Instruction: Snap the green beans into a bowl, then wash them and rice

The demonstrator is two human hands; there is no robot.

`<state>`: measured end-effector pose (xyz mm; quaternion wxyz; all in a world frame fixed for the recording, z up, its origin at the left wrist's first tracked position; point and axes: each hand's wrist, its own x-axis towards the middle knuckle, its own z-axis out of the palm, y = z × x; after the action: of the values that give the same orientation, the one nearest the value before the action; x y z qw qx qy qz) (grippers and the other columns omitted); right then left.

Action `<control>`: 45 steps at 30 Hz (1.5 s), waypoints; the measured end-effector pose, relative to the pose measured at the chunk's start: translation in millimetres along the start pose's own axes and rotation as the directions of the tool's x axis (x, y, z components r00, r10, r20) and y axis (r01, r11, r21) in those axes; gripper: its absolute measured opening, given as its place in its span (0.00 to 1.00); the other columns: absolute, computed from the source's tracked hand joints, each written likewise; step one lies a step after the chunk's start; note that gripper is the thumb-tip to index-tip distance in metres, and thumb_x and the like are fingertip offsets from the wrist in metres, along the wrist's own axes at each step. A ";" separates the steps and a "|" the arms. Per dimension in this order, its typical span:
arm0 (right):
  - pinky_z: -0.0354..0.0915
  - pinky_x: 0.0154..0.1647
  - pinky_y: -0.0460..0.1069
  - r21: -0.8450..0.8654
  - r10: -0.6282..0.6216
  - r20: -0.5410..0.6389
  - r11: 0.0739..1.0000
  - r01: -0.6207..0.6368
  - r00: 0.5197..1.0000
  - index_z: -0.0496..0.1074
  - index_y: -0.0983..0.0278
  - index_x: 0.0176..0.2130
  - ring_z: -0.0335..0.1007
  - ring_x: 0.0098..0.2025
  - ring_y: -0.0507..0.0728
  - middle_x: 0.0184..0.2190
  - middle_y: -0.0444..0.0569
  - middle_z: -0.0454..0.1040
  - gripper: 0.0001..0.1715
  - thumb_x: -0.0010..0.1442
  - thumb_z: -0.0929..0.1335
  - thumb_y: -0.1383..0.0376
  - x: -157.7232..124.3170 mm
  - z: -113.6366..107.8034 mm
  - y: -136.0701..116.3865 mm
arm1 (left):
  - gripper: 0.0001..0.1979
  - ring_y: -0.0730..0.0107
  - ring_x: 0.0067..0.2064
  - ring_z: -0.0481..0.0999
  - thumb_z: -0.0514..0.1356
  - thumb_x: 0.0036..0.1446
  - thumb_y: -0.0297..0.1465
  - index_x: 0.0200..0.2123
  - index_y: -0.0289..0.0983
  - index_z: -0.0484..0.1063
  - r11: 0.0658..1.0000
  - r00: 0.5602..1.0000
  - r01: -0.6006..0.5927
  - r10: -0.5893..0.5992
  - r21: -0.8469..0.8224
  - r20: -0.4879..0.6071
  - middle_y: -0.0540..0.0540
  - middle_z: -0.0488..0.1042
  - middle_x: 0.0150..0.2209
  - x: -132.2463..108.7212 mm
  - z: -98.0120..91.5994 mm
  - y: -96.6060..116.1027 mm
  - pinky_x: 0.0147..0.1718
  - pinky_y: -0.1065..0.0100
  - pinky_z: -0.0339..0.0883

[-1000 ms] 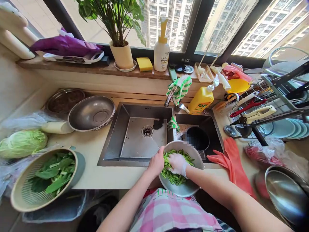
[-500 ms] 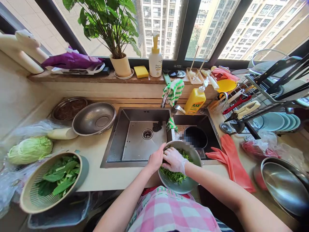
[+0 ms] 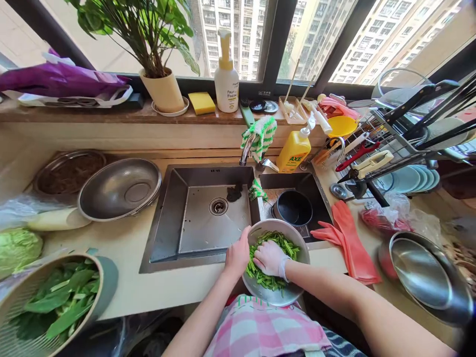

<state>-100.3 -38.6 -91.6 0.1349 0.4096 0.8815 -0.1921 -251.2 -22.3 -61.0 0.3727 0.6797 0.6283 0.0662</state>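
A metal bowl (image 3: 303, 255) at the counter's front edge, against the checked apron (image 3: 256, 325), holds chopped green vegetables (image 3: 284, 243). My left hand (image 3: 238, 254) is bare and grips the bowl's left rim, thumb up along the edge. Inside the bowl, my right hand (image 3: 270, 258) wears a thin clear glove. Its fingers curl down into the greens, and their tips are partly hidden among the pieces. Just beyond the bowl, a dark round pot (image 3: 293, 208) sits in the small right basin.
The large sink basin (image 3: 201, 223) lies to the left. A colander of leafy greens (image 3: 106, 277) and a metal bowl (image 3: 121, 191) stand further left. Pink rubber gloves (image 3: 347, 243), a yellow soap bottle (image 3: 293, 152) and a dish rack (image 3: 397, 134) are at right.
My right hand has moved from near the bowl's left rim towards its middle, pressing into the greens. My left hand keeps its hold on the rim. The whole view has shifted.
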 end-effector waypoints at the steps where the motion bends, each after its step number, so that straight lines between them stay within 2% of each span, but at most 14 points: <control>1: 0.54 0.37 0.53 0.016 0.033 -0.005 0.999 -0.032 0.999 0.71 0.66 0.33 0.65 0.35 0.58 0.31 0.53 0.72 0.24 0.63 0.53 0.58 5.0 -1.3 -0.4 | 0.23 0.56 0.42 0.75 0.40 0.61 0.30 0.60 0.40 0.52 1.000 1.000 -0.002 0.001 0.012 0.003 0.39 0.74 0.45 0.3 0.3 0.5 0.37 0.64 0.64; 5: 0.54 0.36 0.51 0.089 0.170 -0.011 0.982 -0.169 0.985 0.71 0.64 0.35 0.66 0.35 0.57 0.32 0.52 0.73 0.24 0.64 0.52 0.59 10.5 -17.8 0.6 | 0.23 0.55 0.40 0.76 0.40 0.61 0.30 0.59 0.38 0.52 1.000 1.000 0.011 -0.011 0.001 -0.019 0.37 0.75 0.41 -3.9 1.4 -1.1 0.38 0.61 0.64; 10: 0.53 0.44 0.53 0.120 0.222 -0.158 0.971 -0.205 0.962 0.66 0.59 0.47 0.61 0.45 0.60 0.41 0.51 0.69 0.21 0.59 0.58 0.52 -19.1 -43.8 15.0 | 0.20 0.59 0.44 0.73 0.46 0.58 0.30 0.54 0.38 0.58 0.948 0.995 -0.019 -0.014 -0.317 -0.100 0.38 0.73 0.45 -19.0 4.8 -17.5 0.44 0.61 0.64; 13: 0.53 0.44 0.53 0.114 0.422 -0.183 0.906 -0.407 0.888 0.64 0.63 0.49 0.60 0.46 0.61 0.44 0.55 0.67 0.23 0.61 0.56 0.54 -31.3 -41.9 24.3 | 0.19 0.63 0.37 0.75 0.49 0.56 0.34 0.51 0.39 0.59 0.790 0.983 0.183 -0.146 -0.585 0.110 0.41 0.74 0.40 -29.0 9.0 -23.3 0.37 0.62 0.69; 15: 0.55 0.41 0.52 0.160 0.569 -0.160 0.821 -0.547 0.807 0.61 0.64 0.52 0.60 0.45 0.61 0.45 0.57 0.65 0.27 0.60 0.56 0.52 -28.6 -34.3 22.0 | 0.20 0.67 0.30 0.75 0.48 0.57 0.36 0.53 0.40 0.56 0.600 0.932 0.357 -0.176 -0.716 0.317 0.43 0.74 0.38 -35.0 14.1 -21.0 0.28 0.64 0.71; 18: 0.55 0.39 0.52 0.249 0.656 -0.100 0.745 -0.619 0.748 0.60 0.62 0.53 0.61 0.43 0.62 0.44 0.56 0.64 0.32 0.57 0.56 0.45 -17.6 -21.2 2.1 | 0.23 0.68 0.27 0.75 0.45 0.57 0.34 0.56 0.43 0.51 0.415 0.903 0.430 -0.180 -0.802 0.390 0.43 0.73 0.39 -40.3 25.0 -14.0 0.25 0.64 0.71; 21: 0.53 0.40 0.54 0.244 0.550 -0.126 0.824 -0.512 0.825 0.62 0.56 0.50 0.60 0.44 0.62 0.44 0.54 0.64 0.31 0.55 0.57 0.43 -13.5 -10.2 -26.2 | 0.25 0.65 0.36 0.76 0.46 0.55 0.31 0.57 0.42 0.51 0.432 0.939 0.336 -0.223 -0.837 0.262 0.42 0.72 0.44 -38.5 37.5 -12.9 0.36 0.61 0.72; 24: 0.53 0.41 0.56 0.161 0.473 -0.172 0.879 -0.449 0.864 0.62 0.55 0.50 0.58 0.45 0.64 0.43 0.53 0.64 0.26 0.55 0.60 0.48 -15.6 -2.3 -42.9 | 0.25 0.63 0.52 0.68 0.46 0.54 0.28 0.56 0.36 0.54 0.547 0.978 0.162 -0.200 -0.821 0.060 0.39 0.67 0.52 -31.9 48.2 -18.9 0.53 0.61 0.60; 29: 0.55 0.38 0.52 0.077 0.384 -0.102 0.923 -0.378 0.918 0.67 0.61 0.42 0.62 0.41 0.61 0.38 0.54 0.67 0.18 0.58 0.58 0.54 -3.6 -0.4 -30.3 | 0.24 0.62 0.60 0.57 0.46 0.53 0.26 0.55 0.31 0.57 0.659 0.991 0.067 -0.128 -0.749 -0.024 0.37 0.61 0.57 -26.6 52.3 -24.9 0.60 0.60 0.47; 32: 0.56 0.38 0.51 0.098 0.373 -0.074 0.926 -0.365 0.925 0.69 0.63 0.38 0.65 0.38 0.58 0.36 0.53 0.70 0.19 0.61 0.55 0.58 15.7 -4.9 -15.2 | 0.26 0.58 0.56 0.63 0.48 0.52 0.27 0.56 0.32 0.57 0.657 0.984 0.137 -0.174 -0.742 0.027 0.36 0.65 0.53 -29.6 45.7 -19.0 0.56 0.58 0.56; 35: 0.56 0.37 0.49 0.166 0.464 -0.050 0.877 -0.451 0.884 0.70 0.63 0.37 0.67 0.37 0.57 0.36 0.53 0.73 0.23 0.63 0.52 0.60 33.0 -14.4 -1.4 | 0.29 0.58 0.41 0.75 0.47 0.54 0.31 0.60 0.38 0.49 0.565 0.958 0.279 -0.218 -0.776 0.186 0.36 0.67 0.52 -32.3 38.6 -10.1 0.34 0.59 0.73; 37: 0.56 0.37 0.49 0.225 0.483 -0.021 0.855 -0.466 0.875 0.71 0.63 0.38 0.67 0.38 0.56 0.37 0.52 0.73 0.24 0.63 0.51 0.61 35.3 -24.2 6.3 | 0.30 0.65 0.30 0.76 0.46 0.55 0.33 0.61 0.42 0.44 0.500 0.943 0.331 -0.217 -0.800 0.254 0.37 0.66 0.52 -32.3 35.7 -5.4 0.21 0.66 0.72; 41: 0.55 0.43 0.51 0.236 0.331 -0.007 0.917 -0.320 0.944 0.68 0.61 0.47 0.64 0.44 0.58 0.41 0.52 0.71 0.21 0.61 0.55 0.58 7.7 -41.4 8.1 | 0.29 0.73 0.23 0.72 0.47 0.55 0.32 0.61 0.42 0.44 0.443 0.946 0.316 -0.208 -0.839 0.247 0.37 0.67 0.51 -30.0 33.9 -1.9 0.14 0.73 0.67; 45: 0.49 0.50 0.58 0.110 0.118 -0.088 0.988 -0.108 0.989 0.61 0.56 0.54 0.58 0.48 0.63 0.46 0.53 0.66 0.30 0.55 0.62 0.49 -29.3 -36.7 -10.4 | 0.28 0.72 0.26 0.73 0.47 0.55 0.30 0.60 0.42 0.47 0.413 0.949 0.302 -0.213 -0.859 0.232 0.39 0.67 0.51 -29.2 35.0 -1.8 0.18 0.72 0.69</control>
<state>-92.9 -47.9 -45.0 0.0823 0.4740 0.8510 -0.2107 -239.1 -63.7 -76.1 0.7032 0.2834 0.5813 0.2956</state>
